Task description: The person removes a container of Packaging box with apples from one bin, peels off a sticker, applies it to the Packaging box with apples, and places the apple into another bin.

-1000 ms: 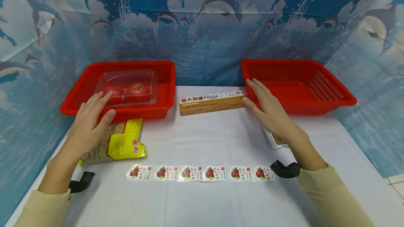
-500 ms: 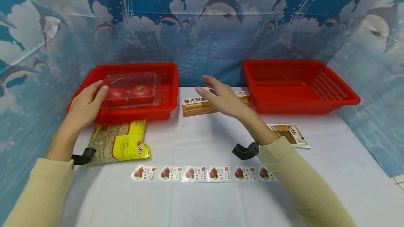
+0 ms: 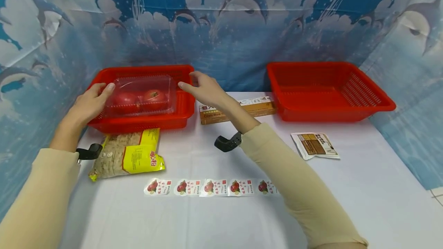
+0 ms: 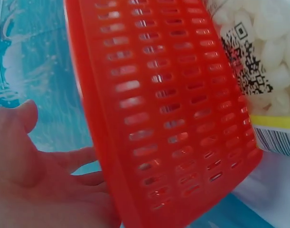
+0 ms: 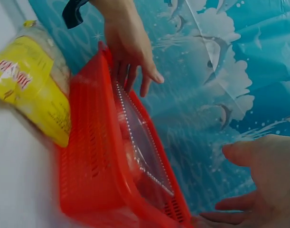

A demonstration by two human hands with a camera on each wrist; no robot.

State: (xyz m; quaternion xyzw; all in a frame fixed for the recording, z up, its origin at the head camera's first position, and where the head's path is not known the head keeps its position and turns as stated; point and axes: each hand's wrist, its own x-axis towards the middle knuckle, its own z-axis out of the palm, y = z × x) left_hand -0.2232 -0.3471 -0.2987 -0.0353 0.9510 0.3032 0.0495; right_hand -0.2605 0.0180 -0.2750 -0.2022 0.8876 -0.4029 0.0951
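A clear plastic clamshell box [image 3: 142, 83] with red round fruits [image 3: 154, 100] lies in the left red basket [image 3: 159, 124]. My left hand [image 3: 86, 105] is at this basket's left end, its fingers loosely extended beside the box. In the right wrist view, the left hand [image 5: 128, 42] reaches down over the basket's end. Whether its fingertips touch the box is unclear. My right hand [image 3: 209, 91] hovers by the basket's right rim with thumb and fingers spread apart, holding nothing. In the right wrist view, this hand [image 5: 266, 178] appears at the lower right.
A yellow-and-clear food bag [image 3: 128, 156] lies before the left basket. A pasta box [image 3: 256, 107] lies between it and the right red basket [image 3: 332, 114]. A small brown-and-white packet [image 3: 315, 145] is at right. Several fruit stickers [image 3: 212, 187] line the front.
My right hand has swept left from the right basket, over the pasta box, to the left basket. My left hand has shifted slightly, settling lower at the basket's left end.
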